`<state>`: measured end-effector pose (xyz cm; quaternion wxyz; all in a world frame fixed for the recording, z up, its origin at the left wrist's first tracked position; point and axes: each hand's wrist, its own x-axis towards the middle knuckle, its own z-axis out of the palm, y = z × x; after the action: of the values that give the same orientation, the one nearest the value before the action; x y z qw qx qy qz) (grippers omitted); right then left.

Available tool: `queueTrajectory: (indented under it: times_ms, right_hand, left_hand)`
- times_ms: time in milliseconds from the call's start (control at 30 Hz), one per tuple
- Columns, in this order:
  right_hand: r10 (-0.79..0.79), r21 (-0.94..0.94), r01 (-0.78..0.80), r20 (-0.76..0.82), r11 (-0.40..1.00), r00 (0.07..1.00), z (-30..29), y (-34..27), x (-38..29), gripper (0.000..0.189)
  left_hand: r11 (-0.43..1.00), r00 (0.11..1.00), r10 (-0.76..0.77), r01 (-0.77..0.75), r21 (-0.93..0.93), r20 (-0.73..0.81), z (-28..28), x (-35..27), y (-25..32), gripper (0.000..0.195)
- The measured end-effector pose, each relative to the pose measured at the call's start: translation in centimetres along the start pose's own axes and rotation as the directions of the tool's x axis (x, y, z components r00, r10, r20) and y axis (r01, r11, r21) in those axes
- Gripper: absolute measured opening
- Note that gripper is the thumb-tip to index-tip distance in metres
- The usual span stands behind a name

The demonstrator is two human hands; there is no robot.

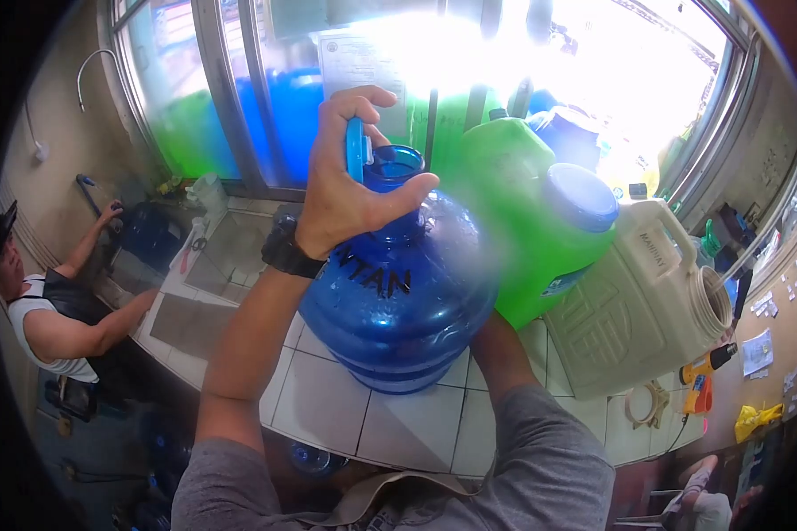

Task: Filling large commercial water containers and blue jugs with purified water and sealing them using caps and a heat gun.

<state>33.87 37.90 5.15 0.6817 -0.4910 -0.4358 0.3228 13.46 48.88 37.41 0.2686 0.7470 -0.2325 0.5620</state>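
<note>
A large round blue plastic water bottle (398, 318) stands upright on the white tiled counter (398, 425), its mouth uncapped. My left hand (358, 179), with a black watch on the wrist, is at the bottle's neck. Between its curled fingers and palm it holds a light blue cap (355, 150) on edge beside the mouth; the thumb reaches across the neck's front. My right forearm (501, 345) passes behind the bottle's right side, and the right hand is hidden there. Black lettering marks the bottle's shoulder.
Right of the bottle stand a green container (531, 252) and a beige jerrycan (631, 305) with a tube in its mouth. A heat gun (707, 364) and a ring clamp (645, 405) lie at the right. At the left, another person (60, 318) is near a dark blue bottle (147, 229); scissors (198, 245) lie on the counter.
</note>
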Motion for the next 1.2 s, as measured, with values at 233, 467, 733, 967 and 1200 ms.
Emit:
queueTrajectory:
  times_ms: [233, 467, 733, 967, 1200]
  right_hand:
    - [0.014, 0.051, -0.013, -0.015, 0.999, 1.0, 0.3, 0.5, 1.0, 0.061]
    - [0.5, 0.244, -0.436, -0.438, 0.866, 0.747, 4.2, -1.5, -11.2, 0.07]
    - [0.4, 0.395, -0.259, -0.329, 0.881, 0.856, 17.8, -4.8, -15.5, 0.082]
    - [0.13, -0.314, -0.373, -0.587, 0.873, 0.799, 24.0, -13.2, -8.8, 0.095]
    - [-0.474, -0.878, 0.412, 0.264, 0.242, 0.84, 29.2, -39.7, 11.8, 0.094]
  left_hand:
    - [0.997, 0.997, -0.078, 0.079, -0.024, 0.027, -0.5, -0.1, 1.1, 0.059]
    - [0.874, 0.932, -0.297, 0.179, 0.452, 0.206, -9.3, -0.3, 6.2, 0.029]
    - [0.482, 0.691, -0.693, 0.655, 0.582, -0.204, -34.7, -15.5, 1.7, 0.032]
    - [0.264, 0.237, -0.949, 0.957, -0.115, -0.206, -37.1, -35.9, -3.3, 0.033]
    - [0.496, 0.531, -0.797, 0.847, 0.191, -0.288, -27.5, -35.0, -11.3, 0.039]
